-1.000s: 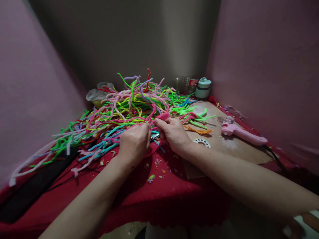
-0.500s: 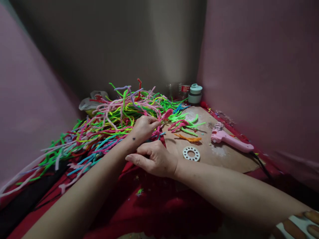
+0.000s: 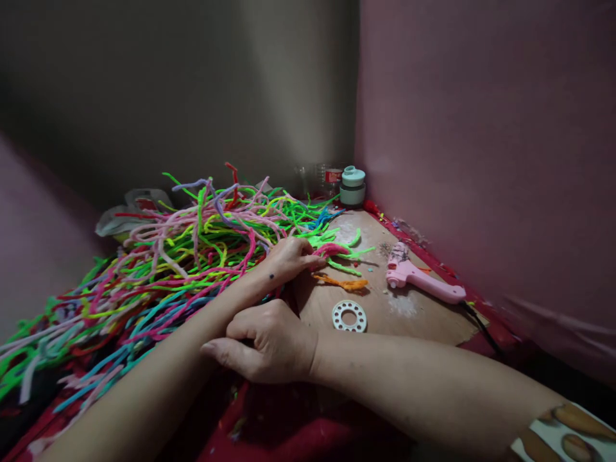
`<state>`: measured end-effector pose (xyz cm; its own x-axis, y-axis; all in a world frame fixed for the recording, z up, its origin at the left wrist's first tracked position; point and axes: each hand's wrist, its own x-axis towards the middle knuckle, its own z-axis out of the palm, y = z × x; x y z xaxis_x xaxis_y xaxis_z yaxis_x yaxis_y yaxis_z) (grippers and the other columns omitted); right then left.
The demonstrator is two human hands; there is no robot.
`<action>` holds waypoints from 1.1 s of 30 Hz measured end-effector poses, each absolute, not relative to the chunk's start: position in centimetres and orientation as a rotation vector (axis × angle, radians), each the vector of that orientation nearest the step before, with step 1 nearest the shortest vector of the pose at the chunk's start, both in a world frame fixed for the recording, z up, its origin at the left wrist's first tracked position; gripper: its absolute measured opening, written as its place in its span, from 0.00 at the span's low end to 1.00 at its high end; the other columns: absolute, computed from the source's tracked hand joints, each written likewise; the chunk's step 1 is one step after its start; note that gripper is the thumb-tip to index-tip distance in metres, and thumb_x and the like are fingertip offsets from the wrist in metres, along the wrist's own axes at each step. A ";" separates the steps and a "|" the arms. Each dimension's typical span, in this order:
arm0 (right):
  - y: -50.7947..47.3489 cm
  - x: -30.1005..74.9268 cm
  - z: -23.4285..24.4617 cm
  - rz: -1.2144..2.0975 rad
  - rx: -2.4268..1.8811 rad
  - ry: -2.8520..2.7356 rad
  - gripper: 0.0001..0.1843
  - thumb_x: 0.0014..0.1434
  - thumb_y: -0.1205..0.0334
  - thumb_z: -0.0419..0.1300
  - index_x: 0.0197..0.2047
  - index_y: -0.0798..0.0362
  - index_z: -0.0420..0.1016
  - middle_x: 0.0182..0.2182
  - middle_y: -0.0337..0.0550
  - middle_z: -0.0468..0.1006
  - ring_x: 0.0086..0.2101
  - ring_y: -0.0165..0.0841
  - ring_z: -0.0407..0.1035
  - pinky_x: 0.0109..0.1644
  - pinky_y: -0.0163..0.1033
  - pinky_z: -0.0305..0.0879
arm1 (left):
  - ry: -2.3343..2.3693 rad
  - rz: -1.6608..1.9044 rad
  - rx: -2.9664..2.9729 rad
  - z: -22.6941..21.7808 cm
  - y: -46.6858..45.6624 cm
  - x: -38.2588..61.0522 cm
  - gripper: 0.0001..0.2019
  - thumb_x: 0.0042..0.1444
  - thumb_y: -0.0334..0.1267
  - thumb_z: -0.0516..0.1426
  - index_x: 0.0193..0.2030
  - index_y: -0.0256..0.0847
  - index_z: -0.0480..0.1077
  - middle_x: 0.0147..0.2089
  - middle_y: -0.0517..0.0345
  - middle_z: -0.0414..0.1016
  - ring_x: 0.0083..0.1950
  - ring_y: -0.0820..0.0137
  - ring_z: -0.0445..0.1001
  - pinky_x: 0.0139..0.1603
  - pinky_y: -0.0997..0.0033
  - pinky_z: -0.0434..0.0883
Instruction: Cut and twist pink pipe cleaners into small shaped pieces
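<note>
My left hand [image 3: 291,258] reaches over the near edge of the cardboard, its thumb and forefinger closed at a bright pink pipe cleaner piece [image 3: 333,249]. That piece lies against several green pipe cleaner pieces [image 3: 353,239]; the exact grip is partly hidden. Beneath my left forearm, my right hand [image 3: 270,341] is curled with the thumb stretched out to the left. Whatever its fingers hold, if anything, is out of sight. A twisted orange pipe cleaner piece [image 3: 342,283] and a white ring with round holes [image 3: 349,316] lie close by on the cardboard [image 3: 423,317].
A large tangled heap of coloured pipe cleaners [image 3: 192,250] covers the left. At right lies a pink glue gun [image 3: 423,277] with a black cord. Behind stand a mint-lidded cup [image 3: 353,186] and a clear bottle [image 3: 327,176]. A plastic bag [image 3: 129,212] sits far left.
My left hand has carried a pink pipe cleaner piece down to the green pieces on the cardboard. My right hand stays curled. The view has turned rightward, shifting everything left.
</note>
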<state>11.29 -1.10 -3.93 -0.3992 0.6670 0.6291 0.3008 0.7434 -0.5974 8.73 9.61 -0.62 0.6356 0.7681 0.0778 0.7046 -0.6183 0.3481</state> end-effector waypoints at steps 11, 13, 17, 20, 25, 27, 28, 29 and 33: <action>-1.1 11.2 -3.5 0.519 -0.743 -2.049 0.23 0.57 0.53 0.55 0.15 0.55 0.63 0.14 0.35 0.66 0.19 0.23 0.56 0.26 0.32 0.52 | 1.058 0.576 2.689 -0.2 10.0 8.7 0.14 0.54 0.42 0.51 0.25 0.36 0.69 0.22 0.60 0.67 0.26 0.75 0.61 0.28 0.75 0.56; -1.1 11.1 -3.5 0.514 -0.740 -2.057 0.23 0.57 0.53 0.55 0.14 0.55 0.62 0.15 0.35 0.66 0.19 0.23 0.57 0.25 0.32 0.51 | 1.055 0.618 2.543 0.8 9.8 8.6 0.15 0.54 0.43 0.51 0.24 0.36 0.69 0.20 0.62 0.65 0.25 0.76 0.60 0.26 0.76 0.57; -1.3 11.0 -3.2 0.503 -0.746 -2.071 0.23 0.57 0.54 0.56 0.15 0.55 0.61 0.16 0.35 0.66 0.19 0.23 0.57 0.24 0.31 0.50 | 1.088 0.645 2.325 2.6 9.3 8.3 0.13 0.51 0.42 0.53 0.23 0.35 0.69 0.20 0.62 0.64 0.23 0.76 0.59 0.24 0.76 0.56; -1.4 11.0 -3.1 0.513 -0.774 -2.093 0.24 0.56 0.51 0.56 0.14 0.54 0.60 0.16 0.35 0.66 0.19 0.23 0.57 0.24 0.32 0.49 | 1.043 0.524 2.233 2.9 9.1 7.9 0.14 0.51 0.43 0.53 0.23 0.35 0.68 0.18 0.64 0.62 0.20 0.78 0.57 0.22 0.76 0.54; -1.5 10.9 -3.4 0.513 -0.748 -2.079 0.24 0.57 0.50 0.54 0.15 0.55 0.62 0.17 0.35 0.66 0.21 0.24 0.58 0.25 0.32 0.50 | 0.889 0.150 2.320 1.9 9.1 7.3 0.15 0.51 0.45 0.53 0.23 0.35 0.69 0.20 0.62 0.64 0.23 0.77 0.60 0.23 0.77 0.55; -1.4 10.8 -3.5 0.504 -0.737 -2.066 0.24 0.57 0.50 0.54 0.16 0.55 0.64 0.17 0.35 0.67 0.21 0.24 0.57 0.25 0.32 0.50 | 0.855 -0.023 2.437 1.7 9.2 7.3 0.15 0.51 0.45 0.54 0.25 0.35 0.72 0.21 0.62 0.66 0.24 0.76 0.61 0.24 0.77 0.56; -1.4 10.8 -3.6 0.499 -0.734 -2.064 0.24 0.57 0.49 0.54 0.16 0.55 0.64 0.17 0.35 0.67 0.20 0.24 0.57 0.25 0.32 0.50 | 0.846 -0.092 2.482 1.7 9.3 7.4 0.14 0.50 0.46 0.55 0.26 0.36 0.73 0.22 0.62 0.67 0.25 0.76 0.62 0.24 0.77 0.56; -1.4 10.8 -3.6 0.498 -0.732 -2.065 0.24 0.57 0.48 0.54 0.16 0.55 0.64 0.17 0.35 0.67 0.20 0.24 0.57 0.25 0.32 0.50 | 0.844 -0.127 2.512 1.8 9.4 7.5 0.15 0.50 0.47 0.55 0.28 0.37 0.74 0.22 0.62 0.68 0.25 0.75 0.63 0.24 0.77 0.56; -1.5 10.7 -3.4 0.514 -0.757 -2.092 0.25 0.57 0.46 0.54 0.16 0.55 0.65 0.16 0.36 0.68 0.20 0.24 0.59 0.24 0.31 0.51 | 0.916 0.187 2.566 1.8 10.2 8.6 0.15 0.52 0.47 0.54 0.35 0.37 0.75 0.25 0.60 0.69 0.27 0.74 0.64 0.28 0.76 0.59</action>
<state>10.67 -1.46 -3.42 -0.4719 0.6725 0.5701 0.3317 0.7345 -0.5920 8.60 10.20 1.79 0.7755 0.6313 -0.0105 0.5764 -0.7012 0.4196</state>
